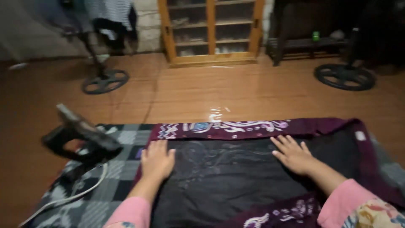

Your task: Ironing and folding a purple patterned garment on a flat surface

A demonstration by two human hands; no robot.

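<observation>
The dark patterned cloth (236,169) lies spread flat on the floor in front of you, its black middle facing up and a maroon border with pale swirling motifs folded along the far edge and down the right side. Your left hand (157,160) rests palm down on the cloth's left part, fingers together and stretched forward, holding nothing. Your right hand (293,154) lies flat on the right part, fingers spread and pointing toward the far border, also gripping nothing. Both pink sleeves come in from the bottom of the view.

Under the cloth, a grey and black checked blanket (114,185) shows out on the left side. On that blanket, well to the left of your left hand, a black clothes iron (82,137) stands tilted up on its heel, and its white cord (74,194) curls toward the lower left corner.

Beyond the cloth stretches the brown wooden floor (236,90). At the far wall stands a wooden cabinet (211,31) with glass doors. Two round black fan bases sit on the floor, one at far left (104,81) and one at far right (344,77).
</observation>
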